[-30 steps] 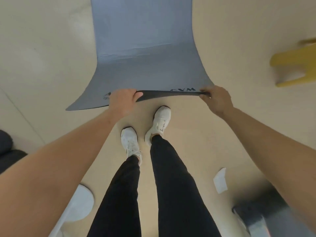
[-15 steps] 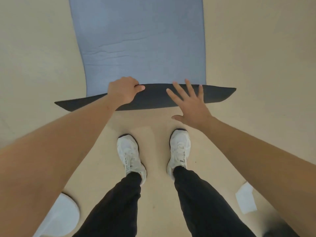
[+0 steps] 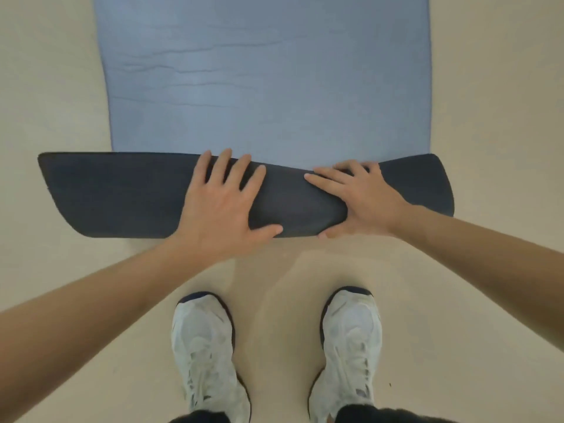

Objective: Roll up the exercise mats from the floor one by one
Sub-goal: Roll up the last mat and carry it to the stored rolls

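The blue exercise mat (image 3: pixel 262 71) lies flat on the beige floor (image 3: pixel 45 87), its near end folded over, dark underside up. The left hand (image 3: pixel 219 209) and right hand (image 3: pixel 363 199) press there, fingers spread flat.

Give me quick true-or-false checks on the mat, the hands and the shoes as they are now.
1. The left hand and right hand both press flat on the dark flap. True.
2. The mat is fully rolled. False: only its near end is turned over; the rest lies flat, blue side up.
3. The left hand's fingers curl round the edge. False: they lie straight and spread on the flap.
4. Both white shoes stand on the floor, off the mat. True.
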